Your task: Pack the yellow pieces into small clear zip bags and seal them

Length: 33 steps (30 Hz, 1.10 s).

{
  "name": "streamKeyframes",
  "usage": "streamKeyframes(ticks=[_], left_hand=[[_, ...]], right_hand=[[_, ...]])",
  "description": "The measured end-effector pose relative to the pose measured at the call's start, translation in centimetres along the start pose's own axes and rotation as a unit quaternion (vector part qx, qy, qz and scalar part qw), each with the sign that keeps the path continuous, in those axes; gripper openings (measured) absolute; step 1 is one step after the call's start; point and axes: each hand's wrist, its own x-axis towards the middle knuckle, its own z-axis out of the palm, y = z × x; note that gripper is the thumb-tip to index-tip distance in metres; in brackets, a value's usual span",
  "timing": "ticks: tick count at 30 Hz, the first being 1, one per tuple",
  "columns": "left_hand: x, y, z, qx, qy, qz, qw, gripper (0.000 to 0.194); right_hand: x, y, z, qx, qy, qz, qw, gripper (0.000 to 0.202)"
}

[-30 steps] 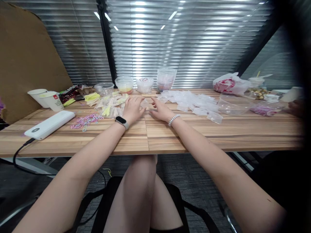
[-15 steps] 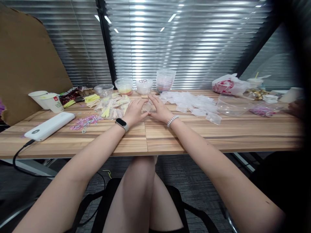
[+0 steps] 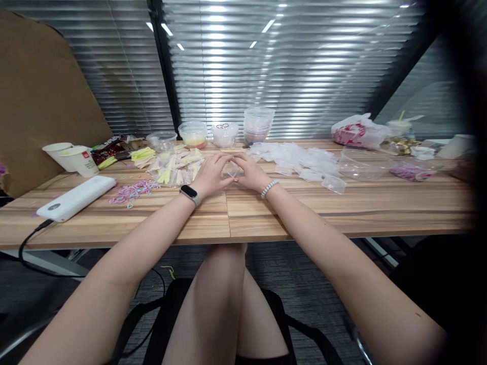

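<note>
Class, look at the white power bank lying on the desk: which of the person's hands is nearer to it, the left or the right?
Left. The left hand is on the same side of the desk as the white power bank, though apart from it. The right hand lies beyond the left hand, farther away.

Both bare forearms stretch forward and converge at the middle. The left hand (image 3: 208,175), a dark smartwatch on its wrist, and the right hand (image 3: 251,172), wearing a white bead bracelet, meet with curled fingers (image 3: 224,161) touching tip to tip.

A small clear plastic bag (image 3: 231,169), pinched between both hands above the table.
</note>
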Motion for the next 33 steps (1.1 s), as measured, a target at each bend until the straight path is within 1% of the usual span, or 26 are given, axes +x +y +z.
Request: streamKeyframes(ticks=[5, 11, 16, 18, 23, 28, 31, 33], left_hand=[[-0.15, -0.31, 0.19, -0.006, 0.006, 0.0, 1.0, 0.06], [-0.15, -0.09, 0.1, -0.003, -0.003, -0.005, 1.0, 0.058], [-0.04, 0.11, -0.04, -0.007, -0.01, -0.001, 1.0, 0.059], [-0.03, 0.06, 0.01, -0.002, -0.011, 0.002, 1.0, 0.058], [-0.06, -0.02, 0.07, 0.004, -0.011, -0.001, 1.0, 0.051], [-0.14, -0.04, 0.08, -0.012, -0.007, 0.013, 1.0, 0.059], [-0.18, -0.28, 0.26, -0.011, -0.008, 0.02, 1.0, 0.057], [-0.2, -0.47, 0.39, -0.004, -0.008, 0.019, 1.0, 0.053]], right_hand=[[-0.1, 0.12, 0.1, 0.008, 0.018, -0.013, 1.0, 0.062], [-0.17, 0.05, 0.27, 0.033, 0.008, 0.018, 0.999, 0.067], [-0.05, -0.01, 0.57, 0.031, 0.003, 0.02, 0.999, 0.059], [-0.01, -0.12, 0.58, 0.036, 0.0, 0.019, 0.999, 0.059], [0.0, -0.48, 0.43, 0.042, -0.005, 0.018, 0.999, 0.056], [-0.07, -0.26, 0.59, 0.031, -0.008, 0.012, 0.999, 0.052], [-0.13, -0.18, 0.62, 0.029, -0.013, 0.006, 0.999, 0.057], [-0.17, -0.26, 0.55, 0.033, -0.018, 0.015, 0.999, 0.06]])
